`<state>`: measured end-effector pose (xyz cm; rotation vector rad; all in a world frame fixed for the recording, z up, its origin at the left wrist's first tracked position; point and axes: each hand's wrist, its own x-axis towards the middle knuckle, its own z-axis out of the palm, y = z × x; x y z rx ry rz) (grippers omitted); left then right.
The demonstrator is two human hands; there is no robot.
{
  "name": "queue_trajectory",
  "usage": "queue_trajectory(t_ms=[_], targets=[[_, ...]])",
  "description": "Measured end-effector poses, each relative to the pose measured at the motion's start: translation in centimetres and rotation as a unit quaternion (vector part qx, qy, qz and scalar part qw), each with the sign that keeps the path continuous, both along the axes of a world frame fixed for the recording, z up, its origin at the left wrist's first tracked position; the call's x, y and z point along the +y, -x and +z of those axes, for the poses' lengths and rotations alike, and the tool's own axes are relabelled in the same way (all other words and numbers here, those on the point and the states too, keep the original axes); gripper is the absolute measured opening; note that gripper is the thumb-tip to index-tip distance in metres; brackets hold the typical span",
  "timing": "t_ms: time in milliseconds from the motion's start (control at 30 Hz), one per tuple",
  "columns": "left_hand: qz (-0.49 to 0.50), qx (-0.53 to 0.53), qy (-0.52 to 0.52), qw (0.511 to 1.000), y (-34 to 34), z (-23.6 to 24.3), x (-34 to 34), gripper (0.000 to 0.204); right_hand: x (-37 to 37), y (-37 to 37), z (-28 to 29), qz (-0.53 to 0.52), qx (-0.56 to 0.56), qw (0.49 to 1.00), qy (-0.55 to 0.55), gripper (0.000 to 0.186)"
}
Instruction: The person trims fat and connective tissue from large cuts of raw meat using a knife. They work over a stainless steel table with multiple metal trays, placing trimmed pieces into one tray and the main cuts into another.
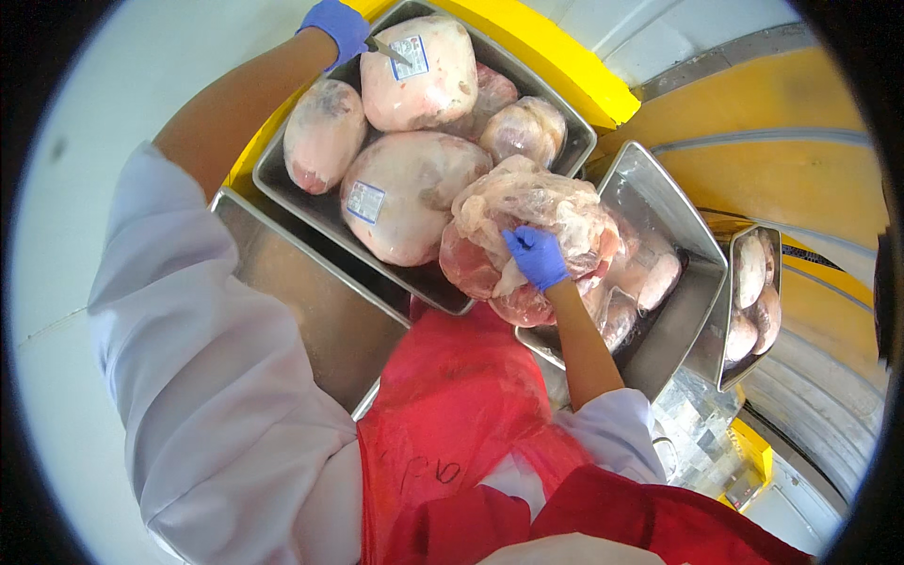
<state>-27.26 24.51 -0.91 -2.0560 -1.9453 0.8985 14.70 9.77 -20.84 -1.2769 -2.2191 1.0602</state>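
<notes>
My left hand (339, 31), in a blue glove, is closed around a knife at the far end of the metal tray (273, 174). The knife's grey blade (388, 51) reaches over a large pale, labelled piece of meat (428, 89). With fingers closed, my right hand (538, 258), also gloved in blue, grips a big piece of meat (527, 202) by its wrinkled, whitish covering. Whether that covering is fat or clear film, I cannot tell. This piece overhangs the tray's right side. Beside it lies another labelled piece (414, 193).
A smaller pale piece (325, 134) and a film-wrapped one (524, 130) share the tray. To the right, a deep metal container (692, 282) holds wrapped meat (650, 268); a narrower one (720, 353) stands beyond. A metal pan (311, 311) sits near left. Yellow edging (565, 66) runs behind.
</notes>
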Motion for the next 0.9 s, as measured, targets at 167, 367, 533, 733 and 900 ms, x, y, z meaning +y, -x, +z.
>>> queue_trajectory(t_ms=[167,367,533,733,900], targets=[[0.086,-0.099,-0.061,0.990,-1.6,3.9,-10.7,0.042,0.9,-2.0,1.8,0.049,-0.025,0.997,-0.061,0.026],[0.165,-0.355,-0.145,0.909,-7.3,-2.3,-34.7,0.034,4.2,-4.0,2.0,0.036,-0.101,0.951,-0.290,0.046],[0.299,-0.448,-0.231,0.810,-21.1,-8.2,-49.9,0.045,10.3,-6.0,-2.7,-0.004,-0.181,0.961,-0.208,0.074],[0.316,-0.424,-0.240,0.814,-30.2,-15.3,-55.3,0.043,17.9,-8.4,-5.7,0.049,-0.229,0.972,0.003,0.071],[0.309,-0.433,-0.315,0.786,-33.1,-17.9,-54.5,0.037,19.3,-8.3,-6.4,0.032,-0.156,0.983,0.089,0.063]])
